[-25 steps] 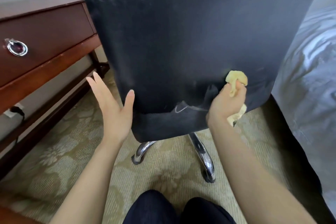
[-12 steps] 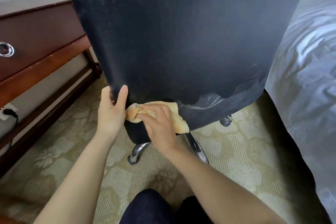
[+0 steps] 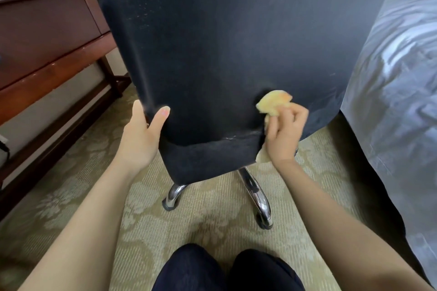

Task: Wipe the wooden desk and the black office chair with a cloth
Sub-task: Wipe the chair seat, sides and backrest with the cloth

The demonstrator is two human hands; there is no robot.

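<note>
The back of the black office chair [image 3: 224, 42] fills the upper middle of the head view, dusty near its top. My right hand [image 3: 285, 136] grips a bunched yellow cloth [image 3: 273, 103] and presses it against the lower right of the chair back. My left hand [image 3: 142, 134] holds the chair back's lower left edge, thumb on the rear face and fingers hidden behind the edge. The wooden desk [image 3: 47, 38] stands at the left, with a drawer front showing.
Chrome chair legs [image 3: 256, 196] with castors stick out below the backrest onto patterned beige carpet [image 3: 94, 184]. A bed with grey-white bedding [image 3: 397, 78] stands close on the right. My dark-trousered knees [image 3: 227, 269] are at the bottom. A cable [image 3: 3, 146] runs at the far left.
My right hand swept the cloth from the chair back's lower left, next to my left hand, across to the lower right. My left hand kept its hold on the left edge.
</note>
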